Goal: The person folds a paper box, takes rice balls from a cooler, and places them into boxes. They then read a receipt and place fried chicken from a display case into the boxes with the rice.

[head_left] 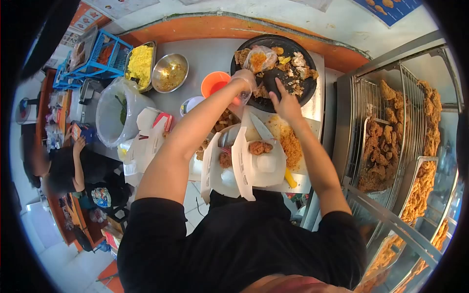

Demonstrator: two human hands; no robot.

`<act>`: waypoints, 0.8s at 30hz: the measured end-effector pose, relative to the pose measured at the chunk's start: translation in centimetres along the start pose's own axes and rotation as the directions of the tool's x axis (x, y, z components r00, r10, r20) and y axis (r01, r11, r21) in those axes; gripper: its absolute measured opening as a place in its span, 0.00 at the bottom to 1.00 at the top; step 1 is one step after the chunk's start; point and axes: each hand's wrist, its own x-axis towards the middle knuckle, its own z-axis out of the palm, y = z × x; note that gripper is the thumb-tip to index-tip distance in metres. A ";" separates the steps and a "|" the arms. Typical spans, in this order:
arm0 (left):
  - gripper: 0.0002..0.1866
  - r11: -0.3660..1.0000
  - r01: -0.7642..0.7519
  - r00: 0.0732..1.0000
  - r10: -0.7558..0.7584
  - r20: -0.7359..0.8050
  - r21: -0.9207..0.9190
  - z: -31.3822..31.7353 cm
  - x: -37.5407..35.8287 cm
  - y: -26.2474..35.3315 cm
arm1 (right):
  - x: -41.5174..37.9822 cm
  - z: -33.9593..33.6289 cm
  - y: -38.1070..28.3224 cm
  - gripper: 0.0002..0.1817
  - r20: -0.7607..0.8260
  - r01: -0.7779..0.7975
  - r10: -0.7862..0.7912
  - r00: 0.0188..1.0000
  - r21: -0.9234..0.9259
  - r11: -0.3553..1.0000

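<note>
My left hand [244,84], in a clear plastic glove, is over the left edge of a round black tray [266,41] with chicken pieces and scraps; what its fingers hold is hidden. My right hand [287,103] is bare, with thumb and index finger spread, over a dark stone-like pestle [274,80] on the tray. A bag with orange filling [260,59] lies on the tray. Nearer me, two open white boxes hold fried chicken [260,147] and white rice [266,163]. A knife [260,127] lies beside orange crumbs [291,149].
An orange bowl [213,80], a steel bowl [170,73], a yellow food tray [140,66] and a lined bucket [110,112] stand left. A glass cabinet [359,146] with fried chicken is right. A seated person [73,166] is at far left.
</note>
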 end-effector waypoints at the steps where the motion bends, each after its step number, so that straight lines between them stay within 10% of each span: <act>1: 0.15 0.996 -0.049 0.999 0.047 0.018 0.077 -0.5 0.0 -0.1 | 1.1 0.3 1.4 0.35 0.062 0.010 -0.004 0.998 -0.088 0.996; 4: 0.13 0.945 -0.180 0.977 0.141 0.159 0.272 -1.8 -0.6 0.1 | 1.4 -3.2 -1.2 0.34 0.038 -0.042 0.043 0.998 -0.030 0.999; 6: 0.13 0.979 -0.165 0.985 0.171 -0.038 0.118 -0.8 0.5 -1.6 | 1.7 -5.3 -4.9 0.34 -0.005 -0.135 0.135 0.991 0.058 0.989; 9: 0.13 0.986 -0.122 0.991 0.126 -0.032 0.111 -0.5 -0.5 -1.5 | -2.1 0.0 -3.0 0.32 -0.120 0.094 -0.091 0.989 0.019 0.995; 12: 0.12 0.986 -0.100 0.990 0.112 -0.089 0.130 -1.5 -1.9 -0.7 | -1.8 -1.0 -3.8 0.31 0.214 -0.143 0.173 0.961 -0.149 0.978; 16: 0.10 0.987 -0.123 0.992 0.125 -0.008 0.105 -4.1 -4.8 1.6 | 0.3 -3.8 -5.1 0.30 -0.070 -0.093 0.100 0.993 0.100 0.991; 19: 0.28 0.975 -0.206 0.978 0.207 -0.005 0.085 -1.6 -4.0 1.3 | -0.6 -2.1 -4.1 0.30 -0.229 -0.132 0.138 0.964 0.043 0.990; 22: 0.46 0.975 -0.194 0.978 0.183 0.100 0.113 -2.1 -5.7 3.5 | 0.1 -0.2 1.0 0.31 -0.037 -0.083 0.082 0.996 -0.027 0.996; 24: 0.54 0.953 -0.282 0.954 0.290 -0.076 0.108 -1.0 -5.3 4.1 | 0.9 -1.6 2.6 0.32 -0.060 -0.076 0.079 0.995 0.050 0.996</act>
